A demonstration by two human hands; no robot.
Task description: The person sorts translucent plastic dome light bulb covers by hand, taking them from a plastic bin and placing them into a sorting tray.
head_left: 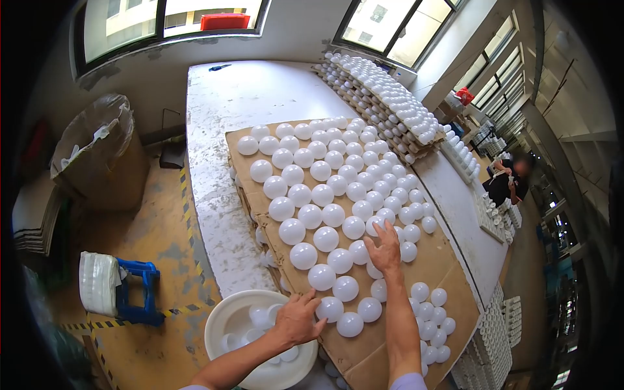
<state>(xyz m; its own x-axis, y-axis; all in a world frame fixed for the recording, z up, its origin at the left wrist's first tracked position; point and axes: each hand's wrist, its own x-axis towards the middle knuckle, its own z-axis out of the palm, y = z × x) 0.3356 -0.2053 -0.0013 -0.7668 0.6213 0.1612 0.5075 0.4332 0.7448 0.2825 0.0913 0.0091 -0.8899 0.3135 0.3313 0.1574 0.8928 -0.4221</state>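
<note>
White, round bulb covers stand in close rows on a brown cardboard sheet. My left hand is at the sheet's near left edge, thumb and fingers apart, right beside a bulb cover. Farther in, my right hand reaches over the rows with its fingers spread, fingertips close to another cover. A white basin with several loose covers in it sits below my left forearm. Part of the rows is hidden behind my right hand and forearm.
Stacked trays of covers stand at the table's back right. To the left are a blue stool and a lined carton. Another person works at the far right. A smaller group of covers lies at the sheet's right.
</note>
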